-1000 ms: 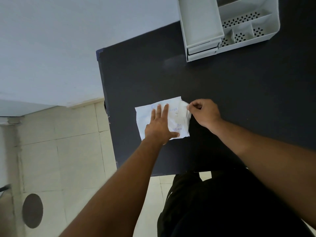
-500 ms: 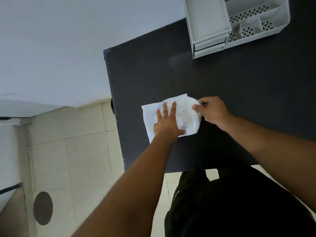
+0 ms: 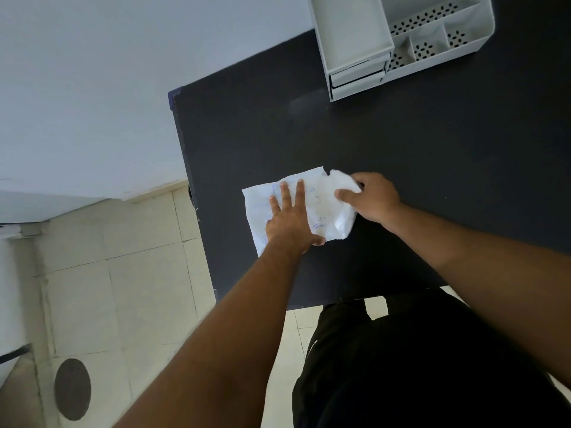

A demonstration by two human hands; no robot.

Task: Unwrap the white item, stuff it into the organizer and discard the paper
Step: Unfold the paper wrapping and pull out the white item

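Observation:
A white paper wrapper [image 3: 321,208] with faint blue print lies on the black table [image 3: 432,165]. My left hand [image 3: 289,217] presses flat on its left half, fingers spread. My right hand [image 3: 370,197] pinches a soft white item [image 3: 343,179] that sticks out of the wrapper's torn right end. The grey organizer [image 3: 398,41] stands at the table's far side, with a deep left bin, small drawers and perforated compartments.
The table's left edge [image 3: 185,168] runs next to a pale wall. Beige floor tiles lie below left, with a dark round drain cover [image 3: 72,389]. My dark trousers [image 3: 417,366] fill the lower right.
The wrapper's right end has been torn open and the white item now shows there. My right hand has taken hold of it. The left hand stays pressed on the paper.

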